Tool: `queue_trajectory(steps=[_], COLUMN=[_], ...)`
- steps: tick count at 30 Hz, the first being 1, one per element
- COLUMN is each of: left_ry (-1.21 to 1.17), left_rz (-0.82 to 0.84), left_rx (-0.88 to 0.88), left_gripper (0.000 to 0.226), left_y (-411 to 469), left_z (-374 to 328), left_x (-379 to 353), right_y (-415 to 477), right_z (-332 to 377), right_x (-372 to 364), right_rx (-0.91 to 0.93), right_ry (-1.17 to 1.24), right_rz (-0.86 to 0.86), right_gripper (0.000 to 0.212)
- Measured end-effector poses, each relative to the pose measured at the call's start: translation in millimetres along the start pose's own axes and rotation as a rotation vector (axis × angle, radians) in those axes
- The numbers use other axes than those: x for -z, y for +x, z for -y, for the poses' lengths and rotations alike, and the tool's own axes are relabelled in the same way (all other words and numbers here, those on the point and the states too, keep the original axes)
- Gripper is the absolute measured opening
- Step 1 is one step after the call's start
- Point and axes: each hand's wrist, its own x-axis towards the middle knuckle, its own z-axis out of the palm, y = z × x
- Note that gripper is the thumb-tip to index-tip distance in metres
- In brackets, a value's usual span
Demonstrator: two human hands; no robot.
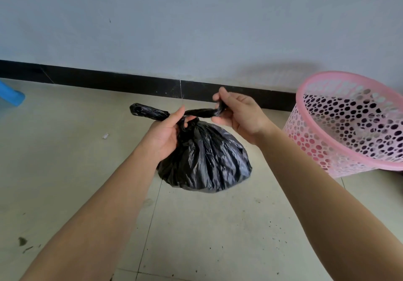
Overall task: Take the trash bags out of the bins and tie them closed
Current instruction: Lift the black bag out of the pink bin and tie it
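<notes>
- No brand, label or writing can be read on anything in view.
- Two bare forearms reach in from the bottom edge over a pale tiled floor [207, 226] speckled with dark crumbs and smudges.
- The black trash bag [207, 161] sits on the floor between the arms; it is glossy, creased, plump and rounded, with its neck gathered into a tight twist at the top.
- The left hand [168, 134] is closed around the gathered neck, and one twisted tail of plastic sticks out past it to the left.
- The right hand [242, 117] pinches the other twisted tail between thumb and fingers, holding it taut to the right.
- A pink plastic bin [349, 141] with round perforations stands tilted to the right of the bag, apart from it.
- Farther back, a black baseboard [130, 82] runs under a grey-white wall [196, 19]; a blue object [11, 95] shows at the left edge.
</notes>
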Motion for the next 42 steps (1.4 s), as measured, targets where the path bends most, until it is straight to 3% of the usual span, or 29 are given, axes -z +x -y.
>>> queue_trajectory(steps=[3, 6, 8, 10, 12, 17, 22, 25, 27, 29, 33, 37, 40, 42], left_ry=[-0.041, 0.056, 0.199, 0.323, 0.417, 0.628, 0.689, 0.79, 0.964, 1.079, 0.962, 0.637, 0.323, 0.269], left_rz=[-0.043, 0.015, 0.093, 0.149, 0.165, 0.155, -0.051, -0.334, -0.553, -0.653, -0.621, -0.574, -0.431, -0.31], left_rx=[-0.061, -0.129, -0.142, -0.126, -0.107, -0.143, -0.181, -0.285, -0.365, -0.428, -0.372, -0.205, -0.07, -0.03], left_gripper=[0.015, 0.046, 0.046, 0.045, 0.044, 0.048, 0.049, 0.045, 0.027, 0.019, 0.013, 0.017, 0.024, 0.024], left_y=[3, -1, -3, -6, -6, -6, -6, 2, 5, 5, 4, 3, 0, -2], left_z=[0, 2, 2, -4, -8, -11, -5, 11, 19, 24, 28, 22, 11, 7], left_x=[-2, -9, -11, -13, -15, -15, 0, 2, 0, 1, 9, 3, 1, 3], right_y=[-5, -9, -7, -6, -4, 0, 3, 4, 5, 6, 7, 2, 0, -1], right_z=[-10, -12, -12, -10, -8, -20, -37, -45, -49, -52, -49, -44, -43, -43], right_x=[11, 21, 28, 29, 27, 22, 27, 21, 15, 11, 6, 4, 5, 8], right_rx=[-0.134, -0.256, -0.206, -0.095, -0.06, -0.203, -0.219, -0.223, -0.234, -0.23, -0.226, -0.22, -0.211, -0.216], right_ry=[-0.068, -0.276, -0.617, -0.801, -0.765, -0.707, -0.84, -0.916, -0.921, -0.915, -0.834, -0.794, -0.736, -0.721], right_rz=[0.015, 0.017, -0.057, -0.091, -0.021, 0.258, 0.237, 0.211, 0.223, 0.24, 0.235, 0.191, 0.167, 0.154], right_gripper=[0.023, 0.016, 0.021, 0.033, 0.04, 0.048, 0.03, 0.032, 0.032, 0.029, 0.028, 0.051, 0.061, 0.061])
